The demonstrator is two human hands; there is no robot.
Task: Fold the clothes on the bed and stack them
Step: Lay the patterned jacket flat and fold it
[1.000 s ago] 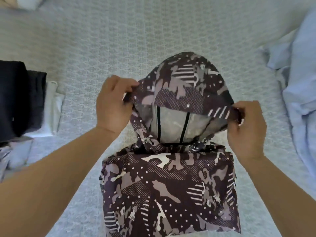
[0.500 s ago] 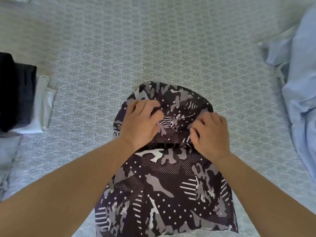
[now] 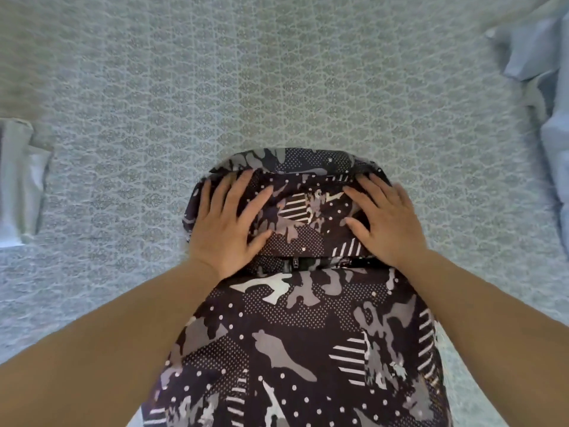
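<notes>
One camo jacket (image 3: 295, 334) flat on bed (image 3: 277, 72), centre near, hood (image 3: 292, 192) turned down. Looks thin, light, slick, floppy: likely springs back unless pinned. Best gripped at hood-side corners for next fold. Left hand (image 3: 229, 226) and right hand (image 3: 385, 223) flat, fingers spread, pressing hood. Folded white garment (image 3: 21, 180) far left, blue pile (image 3: 551, 87) right.

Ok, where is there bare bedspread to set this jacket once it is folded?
Widest free patch: bedspread beyond the camo jacket, between the white folded cloth at left and the blue garments at right. Crowded in the near middle, where left hand and right hand press the hood flat.
</notes>
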